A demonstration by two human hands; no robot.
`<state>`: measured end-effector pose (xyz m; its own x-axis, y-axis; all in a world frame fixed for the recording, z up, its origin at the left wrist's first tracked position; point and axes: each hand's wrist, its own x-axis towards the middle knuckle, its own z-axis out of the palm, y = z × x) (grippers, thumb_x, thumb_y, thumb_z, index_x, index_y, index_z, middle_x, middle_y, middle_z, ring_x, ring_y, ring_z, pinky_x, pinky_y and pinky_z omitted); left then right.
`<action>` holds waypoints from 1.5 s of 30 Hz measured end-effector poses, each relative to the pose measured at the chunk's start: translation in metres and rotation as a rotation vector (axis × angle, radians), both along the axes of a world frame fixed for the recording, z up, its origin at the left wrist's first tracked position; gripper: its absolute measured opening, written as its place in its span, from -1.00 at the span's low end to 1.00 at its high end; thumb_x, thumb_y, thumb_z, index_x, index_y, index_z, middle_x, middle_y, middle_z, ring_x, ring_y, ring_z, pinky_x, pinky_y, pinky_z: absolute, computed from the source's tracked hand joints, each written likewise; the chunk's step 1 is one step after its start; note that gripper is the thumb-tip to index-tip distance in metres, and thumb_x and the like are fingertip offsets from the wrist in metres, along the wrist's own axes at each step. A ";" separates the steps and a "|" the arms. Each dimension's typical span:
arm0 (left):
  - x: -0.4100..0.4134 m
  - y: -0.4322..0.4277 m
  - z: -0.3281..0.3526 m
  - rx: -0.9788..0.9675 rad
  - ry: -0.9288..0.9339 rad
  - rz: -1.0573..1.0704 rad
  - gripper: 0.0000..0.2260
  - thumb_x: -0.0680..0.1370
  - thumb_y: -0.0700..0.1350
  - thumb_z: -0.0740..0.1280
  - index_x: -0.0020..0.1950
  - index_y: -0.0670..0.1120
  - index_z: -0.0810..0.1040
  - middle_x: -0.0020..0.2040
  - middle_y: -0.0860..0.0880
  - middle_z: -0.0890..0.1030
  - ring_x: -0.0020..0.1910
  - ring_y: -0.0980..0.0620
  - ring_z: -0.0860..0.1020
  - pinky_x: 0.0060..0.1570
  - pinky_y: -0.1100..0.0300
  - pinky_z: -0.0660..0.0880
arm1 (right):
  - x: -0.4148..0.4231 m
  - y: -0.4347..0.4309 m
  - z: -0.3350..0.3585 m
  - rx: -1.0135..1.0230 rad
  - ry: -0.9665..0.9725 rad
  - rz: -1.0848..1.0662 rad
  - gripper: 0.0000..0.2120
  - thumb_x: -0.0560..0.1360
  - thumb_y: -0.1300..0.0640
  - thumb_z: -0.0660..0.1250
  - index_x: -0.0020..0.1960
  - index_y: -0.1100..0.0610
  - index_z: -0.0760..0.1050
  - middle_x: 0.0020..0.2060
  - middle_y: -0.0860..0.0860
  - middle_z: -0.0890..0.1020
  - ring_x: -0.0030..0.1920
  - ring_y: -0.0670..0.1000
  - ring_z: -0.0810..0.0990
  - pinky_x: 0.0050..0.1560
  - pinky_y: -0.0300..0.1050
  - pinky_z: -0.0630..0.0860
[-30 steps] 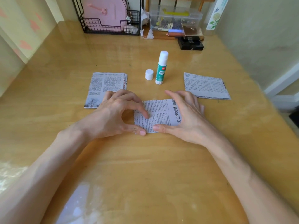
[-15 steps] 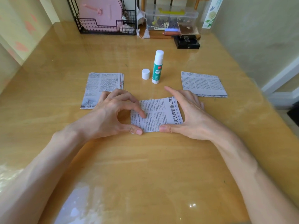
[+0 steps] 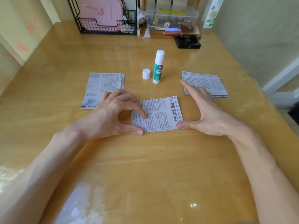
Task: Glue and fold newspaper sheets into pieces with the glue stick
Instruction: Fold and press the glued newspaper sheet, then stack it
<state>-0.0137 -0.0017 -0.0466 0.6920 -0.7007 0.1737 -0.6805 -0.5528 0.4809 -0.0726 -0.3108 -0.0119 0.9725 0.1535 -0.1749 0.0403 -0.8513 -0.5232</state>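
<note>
green-white glue stick (image 3: 157, 68), white cap (image 3: 146, 73)

This looks like a desk at home. The wooden table (image 3: 145, 159) stands by a wall (image 3: 16, 29) with pink hearts. A wire basket (image 3: 106, 28) and a clear box (image 3: 171, 16) of small things sit at the back.
</note>
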 end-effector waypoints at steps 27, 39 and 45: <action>0.000 0.000 -0.001 0.057 -0.081 0.076 -0.34 0.26 0.67 0.26 0.24 0.38 0.58 0.18 0.33 0.46 0.27 0.21 0.34 0.21 0.07 0.19 | 0.002 0.091 -0.045 -0.120 -0.516 -0.136 0.12 0.30 -0.60 0.32 0.66 0.01 0.19 0.46 0.03 0.34 0.52 0.09 0.25 0.44 0.06 0.21; -0.003 0.000 0.003 0.083 -0.051 0.074 -0.35 0.27 0.63 0.29 0.25 0.37 0.57 0.21 0.33 0.45 0.30 0.19 0.34 0.22 0.09 0.16 | 0.002 0.064 -0.038 -0.109 -0.375 -0.208 0.20 0.23 -0.58 0.41 0.69 -0.09 0.07 0.47 -0.02 0.26 0.53 0.04 0.17 0.48 0.05 0.15; -0.003 0.001 0.004 0.094 -0.046 0.072 -0.36 0.28 0.62 0.30 0.26 0.38 0.56 0.22 0.34 0.44 0.30 0.19 0.33 0.19 0.10 0.15 | 0.003 0.043 -0.030 -0.113 -0.280 -0.258 0.22 0.23 -0.56 0.43 0.70 -0.12 0.00 0.48 -0.01 0.21 0.55 0.03 0.11 0.50 0.02 0.09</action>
<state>-0.0169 -0.0010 -0.0427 0.7343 -0.6638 0.1420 -0.6571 -0.6426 0.3940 -0.0695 -0.2679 -0.0423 0.9892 -0.1070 0.1004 -0.0546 -0.9037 -0.4247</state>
